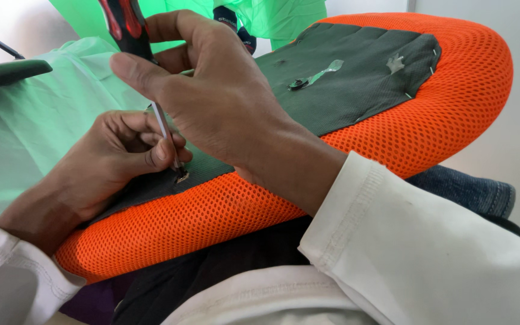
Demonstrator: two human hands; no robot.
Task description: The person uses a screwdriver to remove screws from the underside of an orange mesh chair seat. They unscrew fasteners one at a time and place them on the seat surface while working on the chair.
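Observation:
An orange mesh chair seat [446,114] lies upside down across my lap, its underside covered with dark grey fabric [356,72]. My right hand [212,90] grips the red and black handle of a screwdriver [165,126]. The metal shaft runs down to a small fitting [182,177] at the near edge of the grey fabric. My left hand [112,159] rests on the seat with its thumb and fingers pinched around the shaft near the tip. A second dark fitting [299,83] with a strip of clear tape sits farther back on the fabric.
Light green plastic sheeting [25,126] covers the area to the left and behind. A dark armrest-like part [7,72] lies at far left. White staples [407,95] dot the fabric's edge. Blue denim [470,189] shows under the seat at right.

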